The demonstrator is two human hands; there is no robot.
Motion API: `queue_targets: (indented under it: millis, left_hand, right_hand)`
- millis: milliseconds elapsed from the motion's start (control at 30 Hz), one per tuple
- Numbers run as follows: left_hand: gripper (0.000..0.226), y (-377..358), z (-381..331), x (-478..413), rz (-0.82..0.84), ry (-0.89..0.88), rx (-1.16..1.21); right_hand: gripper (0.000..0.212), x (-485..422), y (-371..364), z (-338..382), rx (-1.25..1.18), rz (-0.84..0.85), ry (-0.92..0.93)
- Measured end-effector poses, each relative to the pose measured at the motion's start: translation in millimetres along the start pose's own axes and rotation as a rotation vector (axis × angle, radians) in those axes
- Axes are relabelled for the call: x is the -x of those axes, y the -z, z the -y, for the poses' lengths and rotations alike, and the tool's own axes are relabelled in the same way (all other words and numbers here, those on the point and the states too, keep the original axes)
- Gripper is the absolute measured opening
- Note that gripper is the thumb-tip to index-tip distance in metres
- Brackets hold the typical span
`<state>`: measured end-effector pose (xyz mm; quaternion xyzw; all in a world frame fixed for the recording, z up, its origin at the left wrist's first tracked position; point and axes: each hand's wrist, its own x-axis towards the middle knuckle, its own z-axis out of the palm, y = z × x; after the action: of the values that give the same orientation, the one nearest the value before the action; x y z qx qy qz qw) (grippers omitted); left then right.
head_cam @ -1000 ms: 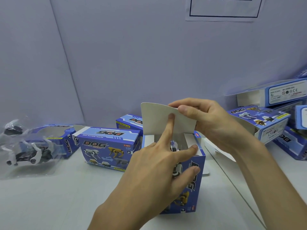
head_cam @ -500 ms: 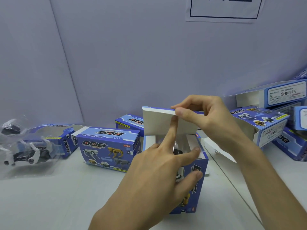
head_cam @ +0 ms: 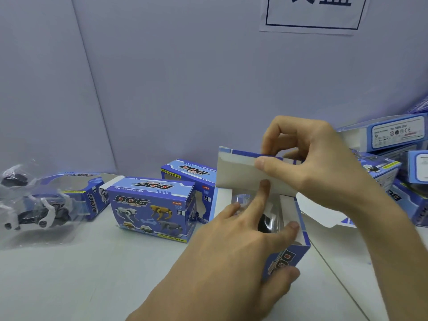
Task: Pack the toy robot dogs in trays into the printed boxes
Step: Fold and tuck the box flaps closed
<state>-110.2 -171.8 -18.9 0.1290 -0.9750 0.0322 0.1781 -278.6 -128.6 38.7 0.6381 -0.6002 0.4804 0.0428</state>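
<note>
Left hand (head_cam: 243, 246) grips the printed box (head_cam: 286, 262) from the near side. Its lower fingers curl round the blue front, and its forefinger (head_cam: 264, 191) is stretched straight up and presses the grey inside of the lid flap (head_cam: 236, 174). Above it the right hand (head_cam: 324, 167) pinches the flap's folded top edge between thumb and fingertips, holding the flap upright over the opening.

That box stands on end around the middle of the worktop (head_cam: 69, 274), toward its near edge. Its long axis is vertical and its open mouth points up. The DOG lettering runs along its height. Down in the mouth sits a clear tray (head_cam: 240, 200) with a dark part of a toy (head_cam: 266, 222) showing through the plastic.

The worktop is pale grey. Along its far edge, against the lilac-grey wall (head_cam: 185, 77), three more blue boxes lie on their sides: a shut box (head_cam: 150, 209), a second box (head_cam: 190, 174) behind it, and a windowed box (head_cam: 90, 198) farther left. By the left edge a white-and-black toy robot dog (head_cam: 34, 212) lies in clear plastic. More boxes are piled at the far right corner (head_cam: 393, 133). A paper sign (head_cam: 312, 12) hangs on the wall.
</note>
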Motion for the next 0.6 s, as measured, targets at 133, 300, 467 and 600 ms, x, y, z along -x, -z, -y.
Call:
queue_targets:
  millis: [133,300,467,600]
  left_hand:
    - [0.047,4,-10,1,0.074,0.003,-0.091]
    - [0.054,-2,-12,-1,0.05,-0.025,-0.122]
    - [0.06,-1,-3,-3,0.045,0.034,-0.023]
    - [0.056,-9,22,-4,-0.119,0.0,0.097]
  right_hand:
    - [0.016,5,12,3,0.043,0.066,-0.001]
    - [0.014,5,9,1,0.127,-0.055,0.096]
    - [0.019,2,10,-9,-0.142,0.234,-0.111]
    - [0.032,2,3,-17,-0.328,0.532,-0.175]
